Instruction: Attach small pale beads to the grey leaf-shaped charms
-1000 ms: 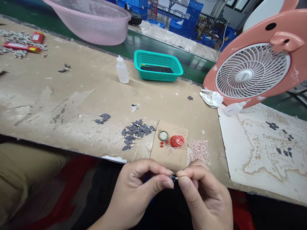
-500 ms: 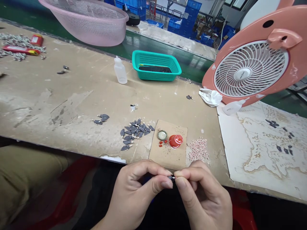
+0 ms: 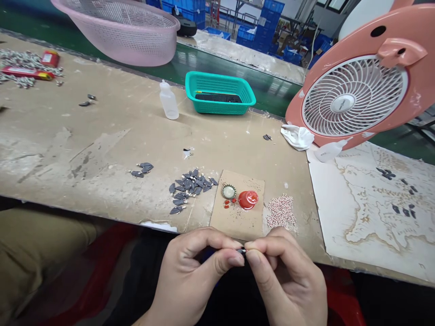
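My left hand [image 3: 195,271] and my right hand [image 3: 285,276] meet just below the table's front edge. Both pinch one tiny dark piece [image 3: 242,250] between thumb and forefinger; most of it is hidden by the fingertips. Just beyond them on the table lies a small cardboard square [image 3: 238,217] with a red cap [image 3: 248,199], a metal bottle cap [image 3: 229,191] and a few red beads. A pile of dark leaf-shaped pieces [image 3: 190,186] lies to its left, a heap of small pink beads [image 3: 280,211] to its right.
A teal basket [image 3: 220,86], a small squeeze bottle [image 3: 169,100] and a pink mesh basket [image 3: 118,27] stand further back. A pink fan [image 3: 360,81] leans at right over stained paper [image 3: 374,208] bearing a few dark pieces. Another person's leg [image 3: 41,244] is at left.
The hands stay pinched together on the tiny piece. The view has shifted slightly, so the table items sit a little further left and up.
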`<state>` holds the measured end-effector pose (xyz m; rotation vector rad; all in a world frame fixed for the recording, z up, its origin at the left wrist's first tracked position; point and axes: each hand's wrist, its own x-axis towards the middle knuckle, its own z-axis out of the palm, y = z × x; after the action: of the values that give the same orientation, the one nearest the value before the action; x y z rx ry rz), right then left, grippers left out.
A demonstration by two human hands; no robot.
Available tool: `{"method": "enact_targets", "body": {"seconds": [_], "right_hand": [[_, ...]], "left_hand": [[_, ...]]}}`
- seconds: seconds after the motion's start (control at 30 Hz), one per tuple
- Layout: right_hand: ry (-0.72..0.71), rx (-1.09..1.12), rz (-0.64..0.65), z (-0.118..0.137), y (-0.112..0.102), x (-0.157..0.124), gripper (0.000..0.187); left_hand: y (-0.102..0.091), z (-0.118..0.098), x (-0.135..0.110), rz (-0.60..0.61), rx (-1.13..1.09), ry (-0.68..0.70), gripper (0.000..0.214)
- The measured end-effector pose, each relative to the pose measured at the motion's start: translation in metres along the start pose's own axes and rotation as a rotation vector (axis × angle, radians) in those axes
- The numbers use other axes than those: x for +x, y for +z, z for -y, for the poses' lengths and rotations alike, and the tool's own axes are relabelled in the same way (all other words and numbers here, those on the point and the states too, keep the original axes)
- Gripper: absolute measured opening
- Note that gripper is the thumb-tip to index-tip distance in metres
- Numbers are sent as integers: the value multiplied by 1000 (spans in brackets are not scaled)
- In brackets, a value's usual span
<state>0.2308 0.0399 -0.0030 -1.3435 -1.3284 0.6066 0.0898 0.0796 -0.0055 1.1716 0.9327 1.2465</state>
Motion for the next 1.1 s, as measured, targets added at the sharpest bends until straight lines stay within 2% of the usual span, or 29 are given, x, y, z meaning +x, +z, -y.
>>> {"method": "enact_targets", "body": {"seconds": [0.37,0.77,0.9,1.1], "right_hand": [[-1,24,8,-2,0,0,8],[-18,1,24,-6,0,-1,10],[-26,-9,45,-6,-3,0,9],[-38,-40,2,-3,-4,-2,9]], "left_hand": [[0,3,-2,-7,14,-21,14],[1,5,-6,-18,99,15,16],[2,4,-3,-8,36,-32,14],[3,3,0,11,-11,-78,11]]}}
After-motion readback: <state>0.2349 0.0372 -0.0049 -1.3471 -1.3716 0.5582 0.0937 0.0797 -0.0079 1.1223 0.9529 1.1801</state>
